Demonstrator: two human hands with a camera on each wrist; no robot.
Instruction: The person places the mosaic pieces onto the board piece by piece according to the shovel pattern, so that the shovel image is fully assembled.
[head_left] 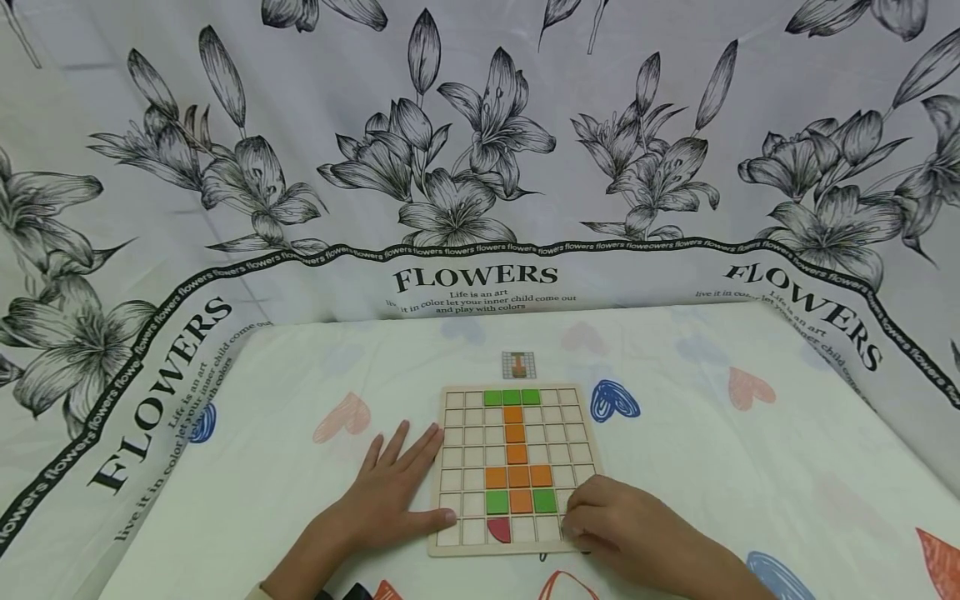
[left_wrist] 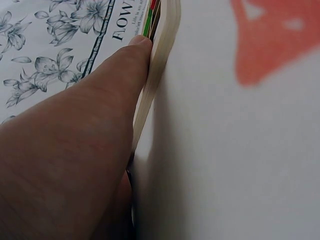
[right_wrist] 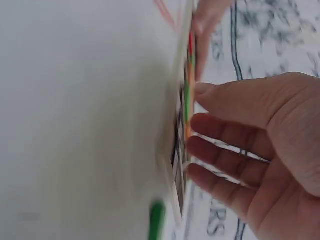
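A square wooden grid board (head_left: pixel 467 550) lies on the table in the head view. Green and orange tiles form a column with crossbars on it. A red quarter-round piece (head_left: pixel 499 530) sits in the bottom row. My left hand (head_left: pixel 386 496) rests spread along the board's left edge, its thumb over the lower left cells. At the lower right edge, my right hand (head_left: pixel 626 529) has bent fingers over the rim. In the right wrist view its thumb (right_wrist: pixel 220 97) reaches to the board's side. I cannot tell whether thumb and forefinger pinch a piece.
A small pattern card (head_left: pixel 518 365) lies beyond the board's far edge. The white cloth (head_left: pixel 675 433) has printed hearts, and a flower-printed curtain (head_left: pixel 480 192) stands behind. A dark object (head_left: pixel 357 592) shows at the bottom edge. A blurred green thing (right_wrist: pixel 157 220) appears beside the board.
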